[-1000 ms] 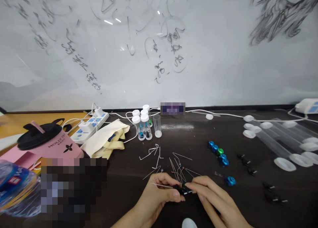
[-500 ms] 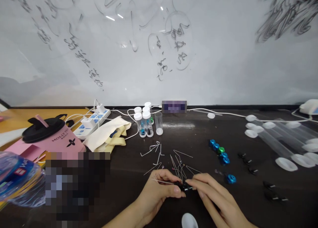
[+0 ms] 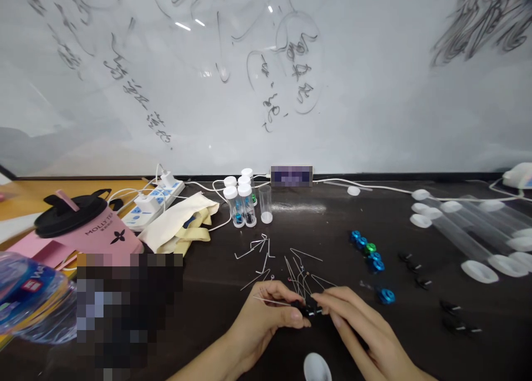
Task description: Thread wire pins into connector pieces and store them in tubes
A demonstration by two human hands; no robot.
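Observation:
Between the thumb and fingers of my left hand (image 3: 266,314) is a small black part (image 3: 308,308) with a shiny metal bit. A thin metal wire (image 3: 272,300) sticks out leftward from that grip. My right hand (image 3: 359,323) has its fingertips closed on the right end of the same part; its thumb is mostly hidden. Just beyond the hands lie several thin bent wires (image 3: 300,273), some with small coloured ends. L-shaped hex keys (image 3: 261,245) rest behind them. A white oval cap (image 3: 316,368) is in front, near the bottom edge.
Blue and green metal pieces (image 3: 375,260) and small black parts (image 3: 423,282) lie to the right. Clear tubes (image 3: 461,231) with white caps fill the far right. Capped tubes (image 3: 245,204) stand at the back. A pink cup (image 3: 100,237), power strip (image 3: 155,204) and cloth bag (image 3: 178,220) occupy the left.
Both hands stay nearly in place around the black part, with only slight finger movement at its right end. The view has shifted a little.

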